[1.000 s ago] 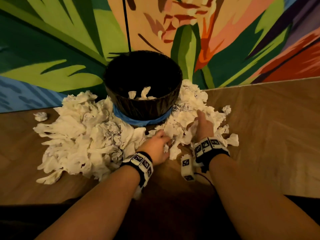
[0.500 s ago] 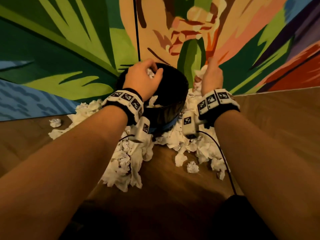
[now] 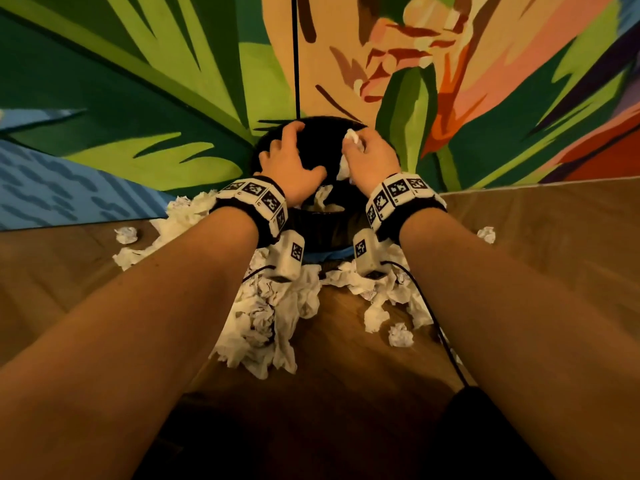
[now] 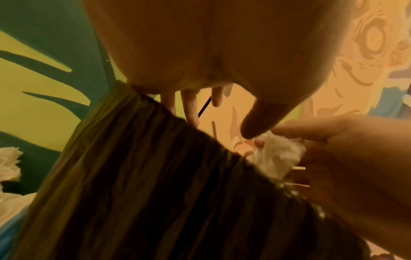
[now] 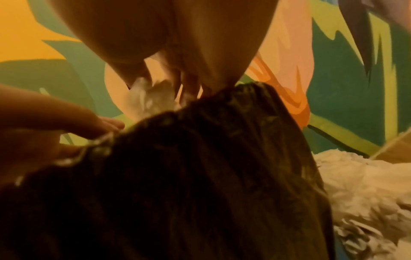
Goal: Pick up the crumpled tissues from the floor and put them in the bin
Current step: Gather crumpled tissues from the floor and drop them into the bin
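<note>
Both hands now over bin (image 3: 322, 230) holding tissues (image 3: 323, 202).

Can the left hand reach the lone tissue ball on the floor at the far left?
Probably yes. The left hand is open over the bin, holding nothing, and the tissue ball lies alone on bare floor with nothing between.

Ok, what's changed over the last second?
Both hands rose from the floor pile to the bin. The left hand has spread open, its tissue gone. The right hand still grips its tissue. The tissues on the floor stayed put.
</note>
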